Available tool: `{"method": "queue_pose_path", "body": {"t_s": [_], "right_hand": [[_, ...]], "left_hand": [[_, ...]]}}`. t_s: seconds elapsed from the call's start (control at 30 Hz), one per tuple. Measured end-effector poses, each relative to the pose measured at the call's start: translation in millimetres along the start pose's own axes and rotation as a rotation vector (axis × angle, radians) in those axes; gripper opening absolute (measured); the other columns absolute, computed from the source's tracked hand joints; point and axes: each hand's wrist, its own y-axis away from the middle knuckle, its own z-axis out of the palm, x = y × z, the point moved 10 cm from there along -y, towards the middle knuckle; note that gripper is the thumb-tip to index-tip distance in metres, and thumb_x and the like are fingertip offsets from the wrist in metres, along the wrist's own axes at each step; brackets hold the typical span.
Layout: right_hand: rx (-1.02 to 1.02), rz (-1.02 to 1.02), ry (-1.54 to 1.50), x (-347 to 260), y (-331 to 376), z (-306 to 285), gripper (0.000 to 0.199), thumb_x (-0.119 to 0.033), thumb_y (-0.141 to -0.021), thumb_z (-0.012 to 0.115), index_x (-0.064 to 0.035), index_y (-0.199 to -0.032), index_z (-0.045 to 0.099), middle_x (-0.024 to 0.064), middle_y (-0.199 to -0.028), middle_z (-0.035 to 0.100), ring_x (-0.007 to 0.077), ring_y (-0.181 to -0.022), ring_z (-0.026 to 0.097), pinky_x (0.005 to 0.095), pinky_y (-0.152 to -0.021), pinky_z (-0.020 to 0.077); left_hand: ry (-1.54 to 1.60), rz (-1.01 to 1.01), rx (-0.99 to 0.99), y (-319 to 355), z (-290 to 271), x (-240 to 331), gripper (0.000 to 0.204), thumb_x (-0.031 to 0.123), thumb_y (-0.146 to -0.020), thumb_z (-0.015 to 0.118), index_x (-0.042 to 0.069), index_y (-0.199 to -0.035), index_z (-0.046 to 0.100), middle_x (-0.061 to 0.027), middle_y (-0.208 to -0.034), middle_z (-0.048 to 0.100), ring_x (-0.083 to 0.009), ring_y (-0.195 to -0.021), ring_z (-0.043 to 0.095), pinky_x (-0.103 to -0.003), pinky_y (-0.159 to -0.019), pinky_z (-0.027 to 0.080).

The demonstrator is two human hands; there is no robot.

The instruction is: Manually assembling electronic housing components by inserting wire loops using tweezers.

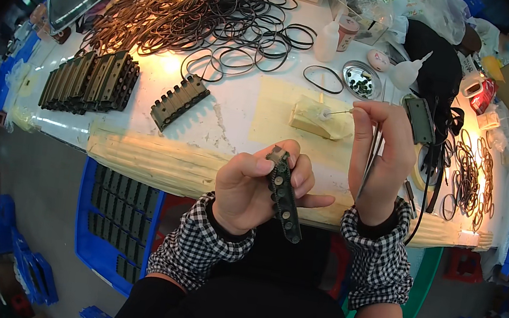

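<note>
My left hand (251, 187) grips a dark olive toothed rail piece (284, 198) with round brassy spots along its side; the piece tilts down toward me. Thumb and fingertips of my right hand (385, 156) pinch a thin metal needle-like tool (341, 112). Its tip reaches a pale, tape-covered block (319, 122) with a whitish blob on top. Metal tweezers (368, 167) lie along the palm of the same hand. A single similar rail piece (179, 102) rests on the table to the left, beside a row of several more (89, 81).
A heap of black rubber rings (183, 13) spreads across the back. Small dark parts fill a round metal dish (361, 80) near white squeeze bottles (327, 41). More rings (471, 179) lie at right. A blue crate (85, 221) of rail pieces stands below the padded table edge (146, 158).
</note>
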Motion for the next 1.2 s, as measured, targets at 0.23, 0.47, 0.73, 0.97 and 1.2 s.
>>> {"method": "queue_pose_path", "body": {"t_s": [0.23,0.47,0.73,0.97,1.2], "right_hand": [[-0.086,-0.038,0.101,10,6,19,0.013,-0.002,-0.079,0.07,-0.0038,-0.089,0.063,0.0096,-0.08,0.06,0.0285,-0.077,0.06,0.0362,-0.065,0.0478],[-0.07,-0.051,0.127,4,6,15,0.016,-0.001,-0.079,0.07,-0.0031,-0.094,0.066,0.0097,-0.08,0.061,0.0276,-0.076,0.059,0.036,-0.066,0.0473],[-0.047,-0.177,0.027,-34,5,-2,0.02,0.001,-0.074,0.073,-0.0038,-0.092,0.065,0.0098,-0.079,0.061,0.0269,-0.073,0.058,0.0346,-0.064,0.0465],[-0.233,-0.3,-0.062,-68,16,15,0.024,-0.004,-0.071,0.075,-0.0062,-0.092,0.066,0.0087,-0.088,0.064,0.0273,-0.08,0.062,0.034,-0.067,0.0514],[-0.425,-0.518,-0.015,-101,11,39,0.025,-0.022,-0.077,0.071,-0.0094,-0.097,0.065,0.0095,-0.098,0.064,0.0282,-0.089,0.062,0.0347,-0.072,0.0553]], "left_hand": [[-0.296,0.136,0.212,10,-3,25,0.026,0.017,-0.086,0.054,0.005,-0.107,0.044,-0.0092,-0.095,0.051,-0.0211,-0.09,0.054,-0.06,-0.105,0.039],[-0.984,0.375,0.36,30,15,61,0.032,-0.003,-0.093,0.048,-0.001,-0.123,0.037,-0.0119,-0.113,0.057,-0.0178,-0.106,0.06,-0.033,-0.093,0.05],[-0.91,0.334,0.369,33,7,61,0.032,0.001,-0.095,0.048,-0.002,-0.126,0.04,-0.016,-0.117,0.057,-0.0227,-0.107,0.061,-0.042,-0.097,0.052],[-0.862,0.285,0.402,36,2,67,0.035,0.003,-0.094,0.051,-0.002,-0.128,0.044,-0.0137,-0.115,0.061,-0.0181,-0.106,0.061,-0.033,-0.094,0.05],[-0.705,0.351,0.405,50,-10,96,0.032,0.003,-0.096,0.05,-0.002,-0.127,0.044,-0.0137,-0.117,0.059,-0.0187,-0.105,0.062,-0.037,-0.093,0.054]]}}
